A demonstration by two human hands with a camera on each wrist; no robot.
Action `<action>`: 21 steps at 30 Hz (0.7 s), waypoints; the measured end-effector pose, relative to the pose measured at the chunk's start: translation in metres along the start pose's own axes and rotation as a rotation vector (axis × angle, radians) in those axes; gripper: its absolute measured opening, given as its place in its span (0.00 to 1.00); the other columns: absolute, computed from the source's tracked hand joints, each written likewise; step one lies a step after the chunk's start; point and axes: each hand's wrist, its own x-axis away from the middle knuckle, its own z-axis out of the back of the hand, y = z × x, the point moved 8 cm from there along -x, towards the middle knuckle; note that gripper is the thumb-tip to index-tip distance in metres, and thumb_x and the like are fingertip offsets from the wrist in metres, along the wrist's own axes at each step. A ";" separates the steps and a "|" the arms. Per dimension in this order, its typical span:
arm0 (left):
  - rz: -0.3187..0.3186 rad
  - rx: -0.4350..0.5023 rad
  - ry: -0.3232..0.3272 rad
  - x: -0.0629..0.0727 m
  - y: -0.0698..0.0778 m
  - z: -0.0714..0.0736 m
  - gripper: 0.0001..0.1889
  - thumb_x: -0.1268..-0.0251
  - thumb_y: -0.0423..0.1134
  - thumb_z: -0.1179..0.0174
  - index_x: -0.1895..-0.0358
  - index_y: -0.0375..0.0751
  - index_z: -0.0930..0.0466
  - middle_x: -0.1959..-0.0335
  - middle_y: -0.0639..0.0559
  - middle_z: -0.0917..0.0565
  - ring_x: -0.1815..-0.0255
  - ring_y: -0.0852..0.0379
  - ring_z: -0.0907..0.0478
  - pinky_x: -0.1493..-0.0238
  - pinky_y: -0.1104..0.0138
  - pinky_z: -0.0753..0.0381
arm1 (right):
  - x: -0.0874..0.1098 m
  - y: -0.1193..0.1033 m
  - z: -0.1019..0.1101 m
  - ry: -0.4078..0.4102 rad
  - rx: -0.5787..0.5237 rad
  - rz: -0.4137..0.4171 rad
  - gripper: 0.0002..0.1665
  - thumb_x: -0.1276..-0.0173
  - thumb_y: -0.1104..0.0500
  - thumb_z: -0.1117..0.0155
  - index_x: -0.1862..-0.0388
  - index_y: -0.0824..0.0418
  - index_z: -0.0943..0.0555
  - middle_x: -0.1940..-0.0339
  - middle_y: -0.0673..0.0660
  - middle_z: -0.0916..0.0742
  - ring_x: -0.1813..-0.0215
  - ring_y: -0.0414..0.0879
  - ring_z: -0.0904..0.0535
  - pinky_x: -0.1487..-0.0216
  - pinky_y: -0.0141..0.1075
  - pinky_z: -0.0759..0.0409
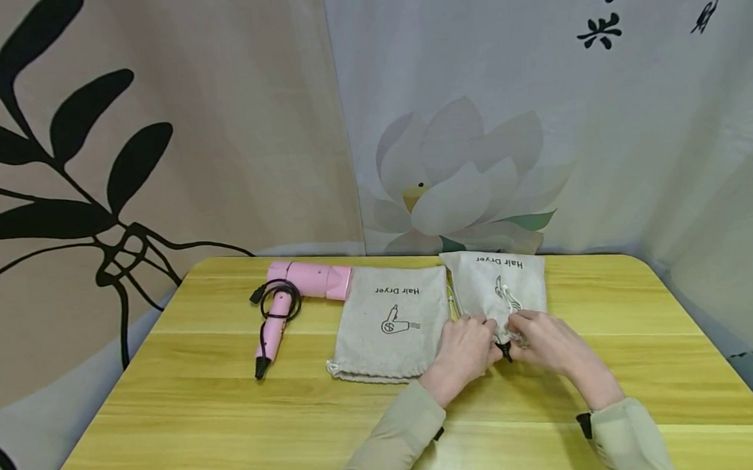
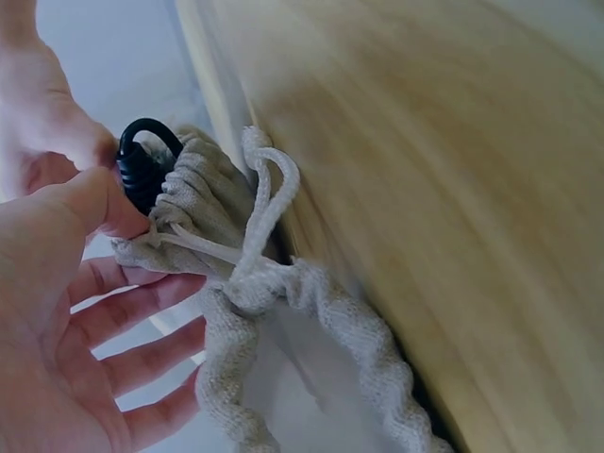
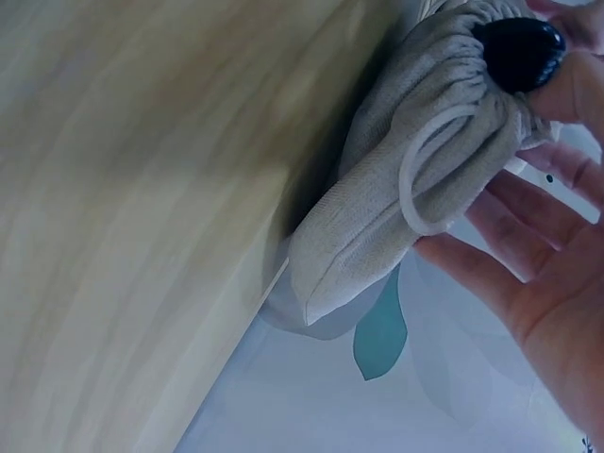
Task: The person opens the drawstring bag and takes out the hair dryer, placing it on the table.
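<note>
A beige cloth drawstring bag (image 1: pixel 473 283) printed "Hair Dryer" lies at the back right of the table, filled out by something inside. From its gathered mouth pokes a ribbed black cord end (image 2: pixel 140 179) with a loop of black cord. My left hand (image 1: pixel 462 348) pinches the mouth's edge between thumb and forefinger, its other fingers spread along the cloth. Opposite it, my right hand (image 1: pixel 547 339) grips the mouth too, thumb beside the black piece and fingers against the bag's far side. A loop of pale drawstring (image 3: pixel 411 179) hangs from the gathers.
Left of the filled bag lies a second, flat "Hair Dryer" bag (image 1: pixel 394 306). Beside that is a pink hair dryer (image 1: pixel 317 278), its black cord (image 1: pixel 281 298) coiled around the handle. A printed curtain (image 1: pixel 266 127) hangs behind the wooden table (image 1: pixel 187 412).
</note>
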 end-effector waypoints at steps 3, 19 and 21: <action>-0.005 -0.008 0.028 0.000 0.000 0.001 0.12 0.42 0.56 0.40 0.62 0.55 0.21 0.72 0.62 0.21 0.74 0.62 0.25 0.80 0.71 0.33 | 0.000 0.000 0.001 0.000 -0.002 0.001 0.13 0.56 0.65 0.35 0.79 0.54 0.31 0.80 0.45 0.27 0.77 0.35 0.38 0.77 0.27 0.38; -0.035 -0.040 0.030 0.003 0.002 0.000 0.18 0.42 0.61 0.41 0.58 0.55 0.21 0.68 0.62 0.20 0.72 0.63 0.24 0.78 0.73 0.32 | 0.006 -0.001 0.005 0.084 -0.041 0.063 0.13 0.56 0.67 0.33 0.78 0.55 0.28 0.77 0.46 0.24 0.78 0.31 0.36 0.78 0.25 0.32; -0.043 -0.041 -0.001 0.004 0.003 -0.002 0.18 0.41 0.60 0.40 0.55 0.53 0.22 0.66 0.61 0.20 0.71 0.63 0.24 0.77 0.73 0.31 | 0.007 -0.002 0.005 0.102 -0.046 0.075 0.13 0.56 0.68 0.32 0.78 0.55 0.28 0.77 0.46 0.23 0.78 0.31 0.36 0.78 0.25 0.32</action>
